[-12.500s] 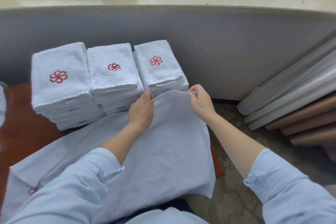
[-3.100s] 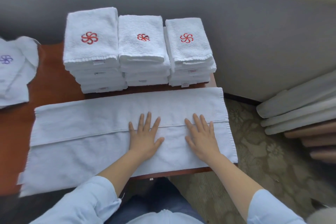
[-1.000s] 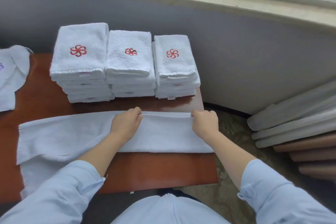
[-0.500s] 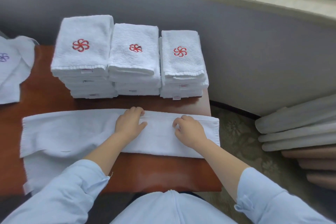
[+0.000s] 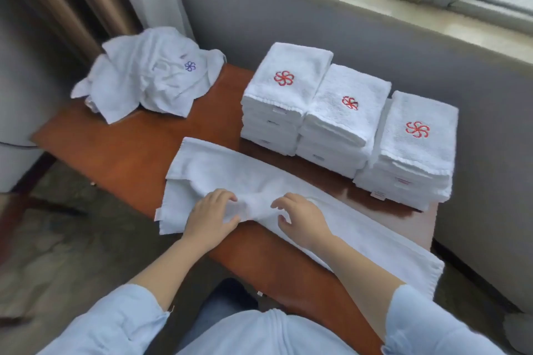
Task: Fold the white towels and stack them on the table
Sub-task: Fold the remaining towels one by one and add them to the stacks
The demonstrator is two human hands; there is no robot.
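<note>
The long towel [image 5: 253, 179] lies along the table's [image 5: 129, 153] near edge, bunched mid-length, where the left hand [image 5: 212, 219] curls round a fold. The right hand [image 5: 302, 220] arches on it just beside — pinching or not, I can't tell. Behind, the folded stacks [image 5: 340, 121] line the far edge.

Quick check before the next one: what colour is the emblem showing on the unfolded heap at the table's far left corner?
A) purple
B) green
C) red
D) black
A: the emblem showing on the crumpled pile is purple, while the folded stack next to it bears a red one.
</note>
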